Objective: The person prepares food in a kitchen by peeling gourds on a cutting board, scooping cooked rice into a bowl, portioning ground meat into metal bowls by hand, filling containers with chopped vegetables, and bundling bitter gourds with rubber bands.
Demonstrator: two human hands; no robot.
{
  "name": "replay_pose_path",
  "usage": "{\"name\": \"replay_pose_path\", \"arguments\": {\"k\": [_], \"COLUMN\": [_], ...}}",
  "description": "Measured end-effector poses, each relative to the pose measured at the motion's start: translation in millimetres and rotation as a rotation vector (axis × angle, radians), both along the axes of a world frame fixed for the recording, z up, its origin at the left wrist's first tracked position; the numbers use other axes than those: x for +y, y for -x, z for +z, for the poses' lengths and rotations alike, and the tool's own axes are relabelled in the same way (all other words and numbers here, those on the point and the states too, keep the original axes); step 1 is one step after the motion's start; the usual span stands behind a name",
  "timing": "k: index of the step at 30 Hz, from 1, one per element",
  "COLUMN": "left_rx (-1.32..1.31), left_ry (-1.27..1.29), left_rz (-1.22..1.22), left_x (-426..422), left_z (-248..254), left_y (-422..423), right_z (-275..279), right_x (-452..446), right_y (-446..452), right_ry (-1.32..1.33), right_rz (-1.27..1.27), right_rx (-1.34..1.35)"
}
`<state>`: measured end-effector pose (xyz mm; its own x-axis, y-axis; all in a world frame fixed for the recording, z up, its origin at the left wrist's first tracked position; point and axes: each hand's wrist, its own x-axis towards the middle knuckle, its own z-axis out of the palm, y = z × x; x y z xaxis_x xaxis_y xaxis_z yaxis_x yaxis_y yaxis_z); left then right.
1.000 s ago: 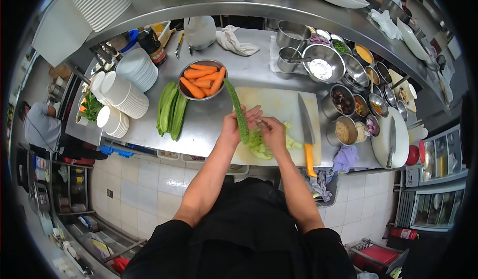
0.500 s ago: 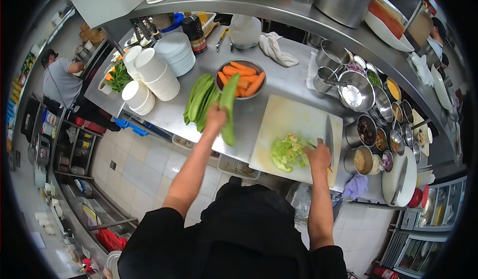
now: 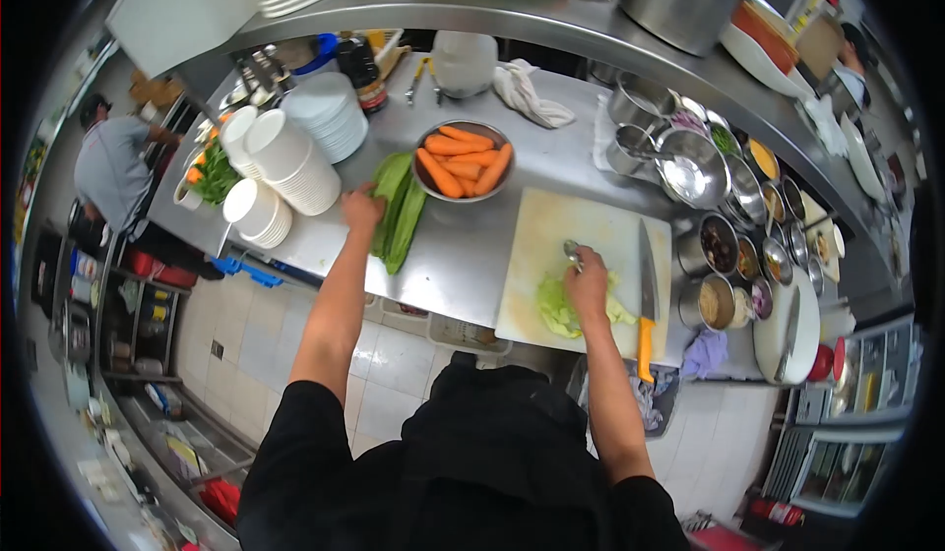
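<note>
My left hand (image 3: pixel 362 208) is at the left side of the long green vegetables (image 3: pixel 405 224), its fingers slightly apart and nothing visible gripped in them. A bowl of carrots (image 3: pixel 463 161) stands just right of these vegetables. Over the cutting board (image 3: pixel 534 218), my right hand (image 3: pixel 588 280) is closed on a small metal tool (image 3: pixel 571 250), whose shape is partly hidden by the fingers. Below that hand lies a pile of pale green leafy pieces or peelings (image 3: pixel 557 307). The knife (image 3: pixel 647 290), with a yellow handle, rests along the board's right side.
Stacked white bowls (image 3: pixel 295 162) and a dark bottle (image 3: pixel 360 72) stand at the left. Metal pots and bowls (image 3: pixel 694 167) crowd the right, near a purple cloth (image 3: pixel 705 353). A metal shelf (image 3: pixel 551 22) crosses above the counter. Another person (image 3: pixel 118 167) stands far left.
My left hand has moved left and no longer holds the long green vegetable. My right hand has shifted up and left over the board. The view has turned and shifted.
</note>
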<state>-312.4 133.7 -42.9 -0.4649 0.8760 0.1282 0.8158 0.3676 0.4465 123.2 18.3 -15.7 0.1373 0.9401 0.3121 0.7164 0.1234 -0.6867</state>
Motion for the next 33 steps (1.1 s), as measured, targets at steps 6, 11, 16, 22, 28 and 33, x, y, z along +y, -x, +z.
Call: {"name": "replay_pose_path", "arguments": {"k": [6, 11, 16, 22, 28, 33], "left_rx": [-0.097, -0.203, -0.041, -1.11, -1.334, -0.767], "left_ry": [0.008, -0.018, -0.338, 0.053, 0.149, -0.052], "left_rz": [-0.059, -0.114, 0.039, -0.399, -0.608, -0.665], "left_x": [8, 7, -11, -77, -72, -54], "left_z": [-35, -33, -12, 18, 30, -14], "left_y": [15, 17, -20, -179, -304, -340], "right_z": [-21, -30, -34, -2, 18, 21], "right_x": [17, 30, 48, 18, -48, -84], "right_y": [28, 53, 65, 73, 39, -13], "right_ry": [0.056, 0.057, -0.067, 0.054, 0.072, -0.011], "right_rz": [-0.078, -0.163, -0.284, -0.224, -0.172, -0.289], "right_rx": [0.092, 0.112, 0.158, 0.807, 0.909, 0.539]}}
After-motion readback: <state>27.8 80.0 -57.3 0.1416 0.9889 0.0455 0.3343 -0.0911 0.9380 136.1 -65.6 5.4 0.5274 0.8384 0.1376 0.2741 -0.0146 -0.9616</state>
